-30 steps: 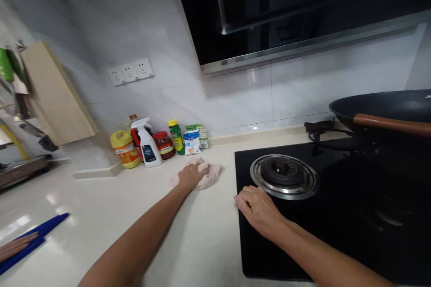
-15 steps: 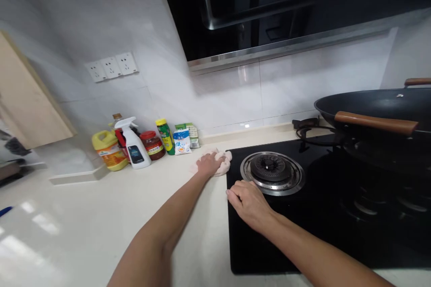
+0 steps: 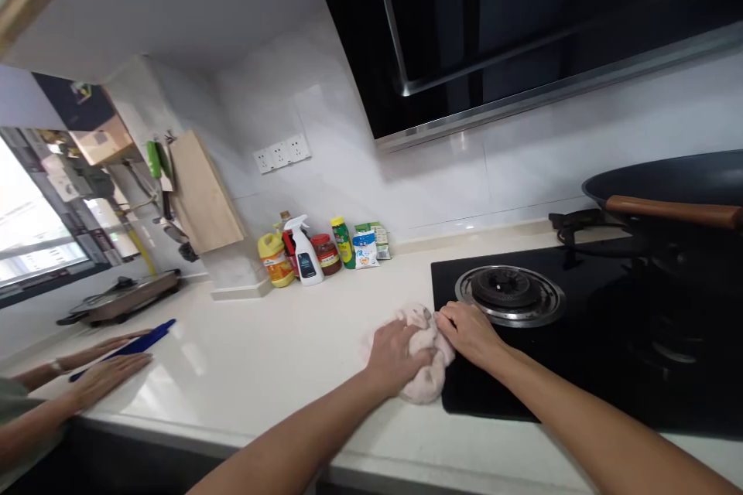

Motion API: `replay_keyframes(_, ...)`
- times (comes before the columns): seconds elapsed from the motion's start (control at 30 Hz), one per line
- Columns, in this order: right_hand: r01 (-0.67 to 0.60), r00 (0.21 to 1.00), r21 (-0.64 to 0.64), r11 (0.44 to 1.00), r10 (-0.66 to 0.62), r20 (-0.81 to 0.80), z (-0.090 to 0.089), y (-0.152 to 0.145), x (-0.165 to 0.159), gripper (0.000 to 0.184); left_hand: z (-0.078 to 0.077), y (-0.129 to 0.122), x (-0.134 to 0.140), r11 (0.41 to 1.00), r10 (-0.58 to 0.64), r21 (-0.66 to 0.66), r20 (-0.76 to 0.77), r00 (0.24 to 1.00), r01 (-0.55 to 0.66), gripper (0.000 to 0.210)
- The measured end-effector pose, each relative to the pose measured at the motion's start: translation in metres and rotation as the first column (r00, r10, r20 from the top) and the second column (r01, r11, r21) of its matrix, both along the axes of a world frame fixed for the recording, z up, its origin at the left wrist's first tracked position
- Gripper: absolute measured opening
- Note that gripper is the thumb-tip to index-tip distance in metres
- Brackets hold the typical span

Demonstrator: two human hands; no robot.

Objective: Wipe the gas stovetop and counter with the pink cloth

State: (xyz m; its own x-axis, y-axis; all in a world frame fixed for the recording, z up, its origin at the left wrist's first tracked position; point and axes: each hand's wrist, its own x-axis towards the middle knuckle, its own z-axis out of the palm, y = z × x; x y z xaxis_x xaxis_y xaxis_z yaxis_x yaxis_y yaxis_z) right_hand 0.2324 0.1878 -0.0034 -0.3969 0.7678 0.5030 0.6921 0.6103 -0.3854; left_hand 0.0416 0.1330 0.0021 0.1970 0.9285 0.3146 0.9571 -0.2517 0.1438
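My left hand (image 3: 392, 356) presses on a crumpled pale pink cloth (image 3: 426, 385) on the white countertop, its fingers bent over the cloth. The cloth lies along the left edge of the black glass cooktop (image 3: 487, 390). My right hand (image 3: 470, 331) is closed at that same edge, just right of the cloth and in front of the left burner (image 3: 505, 290). Its fingertips are curled under, so I cannot make out what they grip. Whether they touch the cloth is also unclear.
Against the wall stand a yellow jug (image 3: 275, 261), a white spray bottle (image 3: 306, 254), a red-lidded jar (image 3: 326, 255), a green shaker (image 3: 342, 242) and packets (image 3: 365, 249). A wok (image 3: 667, 178) sits at right. Another person's hands (image 3: 113, 379) rest by a blue strip (image 3: 148, 339) at left.
My left hand has drawn the cloth nearer along the cooktop's left edge. My right hand remains closed at that edge. The view has turned left, bringing the other person's hands into sight.
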Motion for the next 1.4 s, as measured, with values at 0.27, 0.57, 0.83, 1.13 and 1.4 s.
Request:
replay_keyframes(0.27,-0.047,0.997,-0.029,0.998,0.048,0.057,-0.004,-0.003,0.004,0.040,-0.004,-0.085,-0.032,0.975,-0.222,0.000,0.107,0.969,0.224,0.044)
replay_keyframes(0.57,0.016,0.994,-0.058,0.998,-0.009,0.110,-0.001,-0.005,0.003,0.035,-0.001,-0.045,-0.036,0.993,-0.108,-0.033,0.095,0.990,0.112,0.043)
replay_keyframes(0.83,0.004,0.998,-0.047,0.999,-0.001,0.065,-0.008,-0.001,-0.001,0.031,0.000,0.011,-0.017,0.994,-0.104,-0.034,0.058,0.993,0.106,0.046)
replay_keyframes(1.13,-0.014,0.999,-0.002,1.000,0.013,-0.047,-0.007,0.000,0.000,0.023,0.005,0.098,-0.015,0.997,-0.037,-0.071,-0.019,0.999,0.036,0.046)
replay_keyframes(1.4,-0.002,1.000,0.022,1.000,0.002,-0.010,-0.008,0.002,0.000,0.019,0.006,0.182,-0.023,0.993,0.089,-0.084,0.005,0.996,-0.088,0.053)
